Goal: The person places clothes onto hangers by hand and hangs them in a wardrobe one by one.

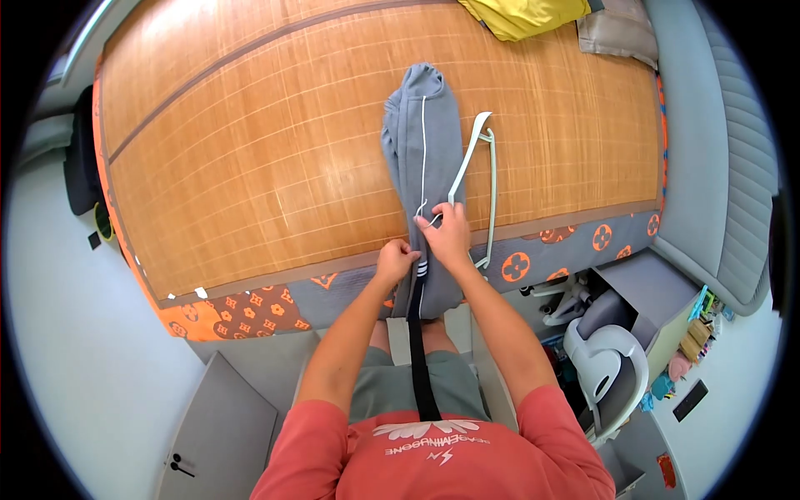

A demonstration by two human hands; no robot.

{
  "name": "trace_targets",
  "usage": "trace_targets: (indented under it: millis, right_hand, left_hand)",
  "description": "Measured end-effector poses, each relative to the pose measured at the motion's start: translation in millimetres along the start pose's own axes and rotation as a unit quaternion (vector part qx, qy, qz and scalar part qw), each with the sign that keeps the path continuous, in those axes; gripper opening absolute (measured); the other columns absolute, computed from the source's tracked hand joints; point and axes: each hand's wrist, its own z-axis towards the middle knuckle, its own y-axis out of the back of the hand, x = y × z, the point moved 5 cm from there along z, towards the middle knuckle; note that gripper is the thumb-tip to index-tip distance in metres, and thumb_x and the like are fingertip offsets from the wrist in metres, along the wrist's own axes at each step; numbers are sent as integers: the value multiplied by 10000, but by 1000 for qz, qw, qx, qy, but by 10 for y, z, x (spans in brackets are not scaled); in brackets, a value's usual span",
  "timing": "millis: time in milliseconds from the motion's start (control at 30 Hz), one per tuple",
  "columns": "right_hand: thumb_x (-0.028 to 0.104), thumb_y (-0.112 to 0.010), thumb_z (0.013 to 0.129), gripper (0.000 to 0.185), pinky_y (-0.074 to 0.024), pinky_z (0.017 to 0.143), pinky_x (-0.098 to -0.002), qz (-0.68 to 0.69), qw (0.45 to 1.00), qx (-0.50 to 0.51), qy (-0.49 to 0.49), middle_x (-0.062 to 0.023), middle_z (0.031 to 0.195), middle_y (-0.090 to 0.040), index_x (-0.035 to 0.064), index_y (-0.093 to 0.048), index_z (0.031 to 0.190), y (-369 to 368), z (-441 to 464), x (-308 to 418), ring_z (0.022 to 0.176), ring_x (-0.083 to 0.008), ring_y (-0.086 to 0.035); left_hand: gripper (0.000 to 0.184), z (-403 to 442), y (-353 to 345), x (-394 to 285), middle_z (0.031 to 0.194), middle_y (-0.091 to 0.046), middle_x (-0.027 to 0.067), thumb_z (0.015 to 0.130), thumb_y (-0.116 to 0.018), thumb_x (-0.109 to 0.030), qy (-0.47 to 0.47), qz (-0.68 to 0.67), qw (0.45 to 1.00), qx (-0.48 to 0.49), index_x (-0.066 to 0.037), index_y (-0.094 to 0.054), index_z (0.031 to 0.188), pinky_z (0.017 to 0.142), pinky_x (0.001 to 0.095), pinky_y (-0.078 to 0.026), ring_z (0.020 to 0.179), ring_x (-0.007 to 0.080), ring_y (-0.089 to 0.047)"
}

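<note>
A grey garment (442, 137) with a white stripe lies folded lengthwise on the bamboo mat (267, 158), its lower end hanging over the bed's near edge. My left hand (395, 258) pinches the garment's left edge near white bands on dark fabric. My right hand (448, 232) is closed on the hook end of a pale green hanger (492, 183), which lies to the right, partly over the garment. The fingertips of my right hand are near the white stripe. A black strap (418, 358) hangs down in front of my body.
A yellow cloth (529, 17) and a grey pillow (618, 32) lie at the bed's far right. A padded grey headboard (708, 142) borders the bed. Below right stand a white chair (612, 358) and a grey cabinet (650, 292). A cabinet door (221, 417) is at lower left.
</note>
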Motion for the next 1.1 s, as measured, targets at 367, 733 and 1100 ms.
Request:
trace_targets:
  millis: [367, 733, 1100]
  right_hand:
    - [146, -671, 894, 200, -471, 750, -406, 208, 977, 30, -21, -180, 878, -613, 2, -553, 966, 127, -157, 302, 814, -340, -584]
    - [-9, -618, 804, 255, -466, 783, -437, 52, 994, -90, 31, -169, 953, -559, 43, -500, 1024, 798, 81, 197, 883, -375, -575]
    - [176, -649, 886, 261, -481, 793, -502, -108, 987, -61, -106, -171, 1034, -560, 85, -585, 1122, 639, -591, -797, 954, -397, -611]
  left_hand:
    - [166, -616, 650, -293, 703, -530, -72, 917, -715, -186, -33, -343, 938, 22, -99, -598, 837, 560, 191, -350, 617, 24, -445]
    - [201, -498, 2040, -168, 804, -460, 49, 1003, -537, -196, -178, -195, 882, -391, -41, -458, 903, 737, 324, -421, 761, 172, -449]
    - [333, -785, 1811, 941, 1035, -657, 200, 978, -508, -316, 40, 182, 939, -290, -13, -637, 1030, 891, 497, -459, 1036, 386, -599]
